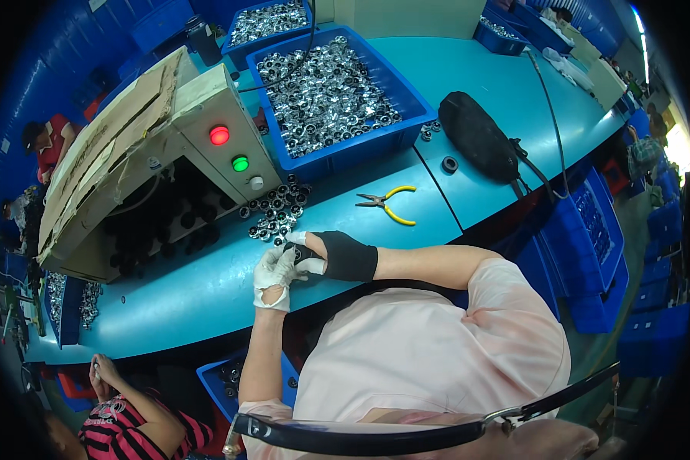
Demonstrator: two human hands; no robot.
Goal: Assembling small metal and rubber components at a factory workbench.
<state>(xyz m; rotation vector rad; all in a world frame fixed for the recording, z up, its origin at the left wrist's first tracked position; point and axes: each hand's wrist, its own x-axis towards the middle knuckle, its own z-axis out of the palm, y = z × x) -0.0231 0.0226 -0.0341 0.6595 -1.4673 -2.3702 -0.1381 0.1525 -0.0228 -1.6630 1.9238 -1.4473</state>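
Head view is showing me a white-gloved left hand (274, 274) and black-wrapped right hand (316, 247) gripping a small dark part (296, 251) between them. Shiny, rounded pieces (277, 211) are lying heaped beyond on the smooth table (184, 299).

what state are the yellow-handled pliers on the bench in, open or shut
Open: the pliers lie with their handles spread wide and their jaw tips apart.

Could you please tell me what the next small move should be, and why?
Probably steady the small dark part with the left hand and adjust it with the right hand, since both meet around it. The yellow-handled pliers lie apart, untouched, so they seem unneeded for this.
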